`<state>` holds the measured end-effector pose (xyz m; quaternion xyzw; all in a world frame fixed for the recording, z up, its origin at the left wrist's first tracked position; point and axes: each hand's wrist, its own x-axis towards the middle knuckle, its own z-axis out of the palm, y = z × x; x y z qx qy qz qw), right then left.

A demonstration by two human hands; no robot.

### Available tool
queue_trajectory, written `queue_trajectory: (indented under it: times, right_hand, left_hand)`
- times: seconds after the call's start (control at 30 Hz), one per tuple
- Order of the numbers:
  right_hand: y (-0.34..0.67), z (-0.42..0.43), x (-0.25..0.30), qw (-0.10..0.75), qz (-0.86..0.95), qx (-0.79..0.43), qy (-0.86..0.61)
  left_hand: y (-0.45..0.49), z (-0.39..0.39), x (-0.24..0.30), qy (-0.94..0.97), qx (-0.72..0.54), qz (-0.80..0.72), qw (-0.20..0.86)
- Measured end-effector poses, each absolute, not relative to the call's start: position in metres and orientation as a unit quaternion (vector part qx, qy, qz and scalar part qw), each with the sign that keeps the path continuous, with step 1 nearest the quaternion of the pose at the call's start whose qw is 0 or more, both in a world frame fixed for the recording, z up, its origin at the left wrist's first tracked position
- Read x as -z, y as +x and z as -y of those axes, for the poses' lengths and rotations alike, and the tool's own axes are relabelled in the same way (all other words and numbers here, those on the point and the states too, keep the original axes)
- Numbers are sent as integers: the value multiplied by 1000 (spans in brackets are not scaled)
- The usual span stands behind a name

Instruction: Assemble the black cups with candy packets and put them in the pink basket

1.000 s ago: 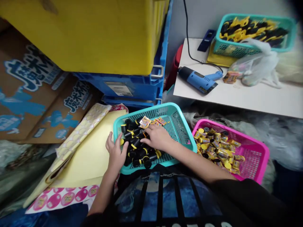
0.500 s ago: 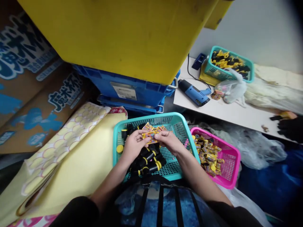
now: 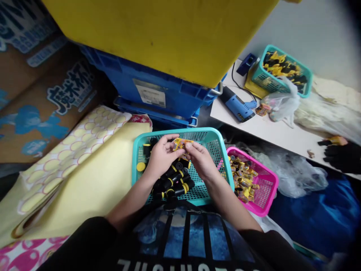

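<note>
Over the teal basket (image 3: 222,150), my left hand (image 3: 160,158) and my right hand (image 3: 201,160) meet at a small yellow printed label (image 3: 180,143). The thumb and fingers of each hand pinch it from opposite sides. More printed pieces seem to be tucked beneath it, partly hidden by my fingers. Below my hands, several black cylinders with yellow rings (image 3: 180,188) lie loosely in the left part of the basket. One round yellow end (image 3: 141,166) shows near the basket's left wall.
A pink basket (image 3: 269,190) at right holds several small yellow-labelled pieces (image 3: 245,177). On the white bench lie a blue heat gun (image 3: 238,105) and another teal basket (image 3: 306,88) of black and yellow parts. Stacked blue (image 3: 118,77) and yellow (image 3: 158,34) crates stand ahead; cartons (image 3: 56,124) are at left.
The fanned-out labels between my hands are now mostly covered, with one yellow label showing on top. My left hand has turned and its fingers curl more. The whole view has shifted slightly.
</note>
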<state>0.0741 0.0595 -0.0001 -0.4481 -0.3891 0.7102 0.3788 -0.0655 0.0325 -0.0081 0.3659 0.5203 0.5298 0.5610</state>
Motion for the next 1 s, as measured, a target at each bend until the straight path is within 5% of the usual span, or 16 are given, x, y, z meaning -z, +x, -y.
queue_trajectory:
  times: [0.2,0.33,0.53,0.63,0.8,1.0]
  right_hand:
    - [60,-61,7,357,431,-697,-449]
    - [56,-53,11,354,585,-551,-479]
    - [42,-30,23,64,930,-296,-207]
    - [37,-26,29,29,950,-241,-198]
    - [67,-40,16,77,886,-319,-327]
    - [108,-56,-15,321,620,-603,-385]
  left_hand:
    - [-74,-23,13,320,-542,-513,584]
    - [-95,-12,11,304,-566,-550,534]
    - [-124,1,8,278,-591,-605,455]
    - [-127,7,6,289,-570,-631,440]
    - [-128,17,4,363,-517,-630,452]
    - [-124,15,5,426,-454,-580,526]
